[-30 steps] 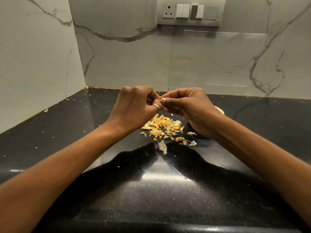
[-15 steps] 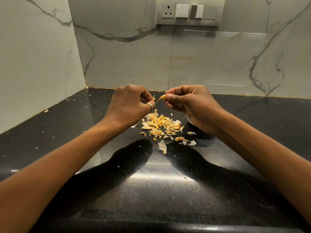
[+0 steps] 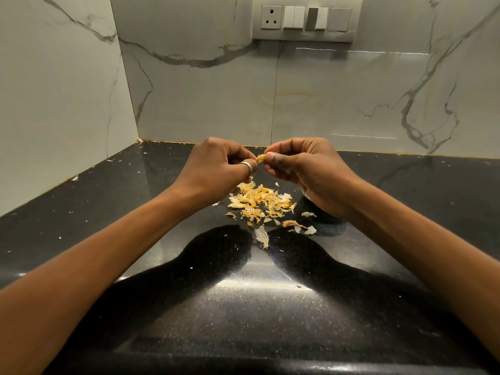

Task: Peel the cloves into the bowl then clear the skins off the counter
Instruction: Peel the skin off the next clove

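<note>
Pinching a clove (image 3: 260, 158) crosswise above the skins (image 3: 259, 201)
Gripped leftward by left hand (image 3: 216, 166), rightward by right hand (image 3: 305, 169), fingers (image 3: 274, 159) curled tight; equally near, best pulled sideways

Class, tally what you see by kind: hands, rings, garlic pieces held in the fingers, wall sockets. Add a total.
hands: 2, the left hand and the right hand
ring: 1
garlic piece, held: 1
wall socket: 1
total: 5

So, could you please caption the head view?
Left hand and right hand pinch a yellowish piece between them above loose skins on the black counter.
</note>
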{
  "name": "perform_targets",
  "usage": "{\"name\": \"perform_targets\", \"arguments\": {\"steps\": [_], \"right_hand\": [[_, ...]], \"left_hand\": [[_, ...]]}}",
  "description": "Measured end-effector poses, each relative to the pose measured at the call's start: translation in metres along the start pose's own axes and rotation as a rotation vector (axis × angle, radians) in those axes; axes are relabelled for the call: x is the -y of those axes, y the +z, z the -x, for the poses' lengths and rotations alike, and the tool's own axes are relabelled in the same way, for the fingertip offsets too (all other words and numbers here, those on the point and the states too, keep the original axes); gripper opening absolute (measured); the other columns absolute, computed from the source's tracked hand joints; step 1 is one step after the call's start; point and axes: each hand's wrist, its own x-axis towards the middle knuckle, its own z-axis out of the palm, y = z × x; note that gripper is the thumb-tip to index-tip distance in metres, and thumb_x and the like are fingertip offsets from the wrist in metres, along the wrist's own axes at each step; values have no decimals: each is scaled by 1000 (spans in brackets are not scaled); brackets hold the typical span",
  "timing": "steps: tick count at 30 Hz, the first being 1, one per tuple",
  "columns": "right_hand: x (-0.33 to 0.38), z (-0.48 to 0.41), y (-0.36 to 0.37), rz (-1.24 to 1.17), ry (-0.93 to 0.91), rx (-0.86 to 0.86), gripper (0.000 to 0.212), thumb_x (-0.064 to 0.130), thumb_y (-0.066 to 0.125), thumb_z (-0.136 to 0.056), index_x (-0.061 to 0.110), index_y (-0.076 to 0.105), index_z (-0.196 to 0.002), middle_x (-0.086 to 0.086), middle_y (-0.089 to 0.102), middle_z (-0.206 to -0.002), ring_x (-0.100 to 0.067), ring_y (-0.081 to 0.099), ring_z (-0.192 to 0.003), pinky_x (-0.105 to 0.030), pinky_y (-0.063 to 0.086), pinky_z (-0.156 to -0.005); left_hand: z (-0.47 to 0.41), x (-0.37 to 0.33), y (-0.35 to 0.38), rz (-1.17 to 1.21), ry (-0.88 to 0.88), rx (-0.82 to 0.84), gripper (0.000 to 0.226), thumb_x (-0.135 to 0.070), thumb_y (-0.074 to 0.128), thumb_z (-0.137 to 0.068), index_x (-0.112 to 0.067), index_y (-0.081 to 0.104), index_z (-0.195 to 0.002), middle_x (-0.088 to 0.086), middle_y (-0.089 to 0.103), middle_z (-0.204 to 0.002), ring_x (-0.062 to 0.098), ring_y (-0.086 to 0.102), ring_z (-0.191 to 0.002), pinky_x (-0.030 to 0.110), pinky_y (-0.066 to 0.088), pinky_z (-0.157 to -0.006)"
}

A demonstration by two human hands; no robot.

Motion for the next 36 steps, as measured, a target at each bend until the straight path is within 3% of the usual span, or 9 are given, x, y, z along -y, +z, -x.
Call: {"name": "perform_targets", "arguments": {"steps": [5, 9, 13, 18, 26, 30, 36], "right_hand": [[-1, 0, -1, 161, -50, 31, 9, 3, 64, -94, 1, 69, -101, -13, 72, -90, -18, 68, -79, -25, 57, -70], [-1, 1, 0, 332, -94, 71, 10, 9, 67, -93, 7, 70, -103, -13, 73, -93, -17, 70, -82, -33, 60, -74], [-2, 1, 1, 375, -104, 69, 9, 13, 71, -90, 9, 72, -97, -11, 73, -89, -17, 70, -80, -32, 60, -73], [0, 1, 0, 236, -59, 79, 10, 3, 65, -92, 3, 73, -100, -13, 73, -90, -16, 68, -78, -22, 56, -69], [5, 1, 2, -116, 52, 88, 11, -4, 62, -91, 0, 72, -96, -12, 74, -91, -16, 70, -82, -25, 60, -80], [6, 4, 5, -263, 108, 95, 13, -8, 58, -91, -5, 69, -99, -12, 73, -88, -12, 70, -73, -19, 58, -68], [8, 6, 6, -392, 176, 112, 16, -8, 55, -93, -3, 68, -101, -12, 70, -86, -13, 68, -70, -17, 59, -67]], "left_hand": [[2, -2, -2, 182, -156, 62, 10, -10, 66, -94, -13, 72, -88, 9, 73, -81, 20, 73, -77, 34, 61, -61], [2, -2, -3, 108, -136, 47, 9, -11, 67, -93, -12, 73, -86, 9, 72, -78, 22, 73, -74, 38, 63, -63], [3, -4, -3, 84, -114, 46, 8, -16, 70, -91, -12, 74, -85, 7, 72, -76, 19, 72, -71, 36, 62, -61], [3, -9, -4, 289, -255, 89, 12, -8, 62, -94, -8, 72, -87, 10, 71, -79, 15, 69, -71, 31, 61, -61], [0, -14, -6, 699, -460, 88, 13, -4, 62, -92, 3, 71, -99, 7, 69, -74, 11, 66, -63, 23, 57, -54], [-1, -13, -6, 751, -474, 93, 12, -4, 61, -93, 1, 70, -98, 6, 69, -75, 11, 67, -64, 23, 56, -55], [-1, -15, -7, 774, -465, 104, 11, -3, 59, -93, -1, 70, -94, 5, 69, -74, 11, 67, -65, 23, 57, -56]]}}
